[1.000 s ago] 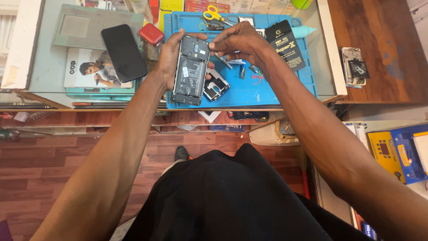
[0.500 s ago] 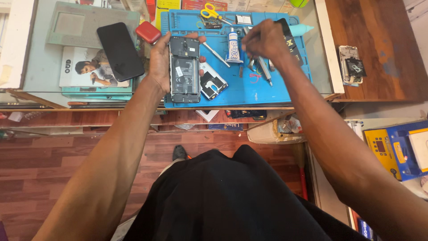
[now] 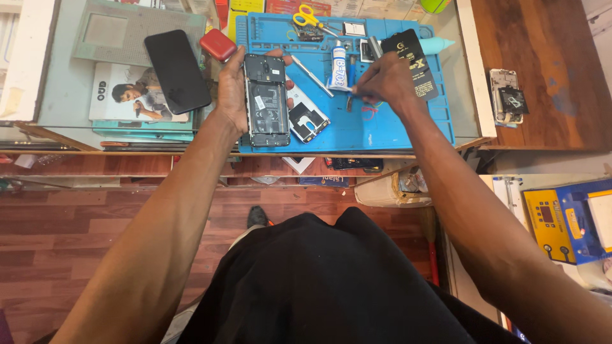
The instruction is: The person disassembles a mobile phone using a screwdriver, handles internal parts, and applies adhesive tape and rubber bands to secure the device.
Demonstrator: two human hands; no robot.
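At the far left, a black phone (image 3: 176,71) lies face down on a magazine (image 3: 127,95) on the glass counter (image 3: 51,83), with a small red case (image 3: 218,44) just beside its top corner. Next comes the left hand (image 3: 233,89), clasped around the edge of an opened phone (image 3: 267,100) whose back is off, showing its inner parts; it is held upright over the near left part of the blue work mat (image 3: 395,127). Just right of it, a loose phone frame (image 3: 306,120) lies on the mat. Further right stand a thin metal tool (image 3: 312,75) and a white glue tube (image 3: 338,70). The right hand (image 3: 386,83) hovers over the mat's middle, fingertips pinched on something small that I cannot make out. Yellow-handled scissors (image 3: 309,17) lie at the mat's far edge. On the wooden table (image 3: 548,38) at the right rests another dismantled phone (image 3: 507,95).
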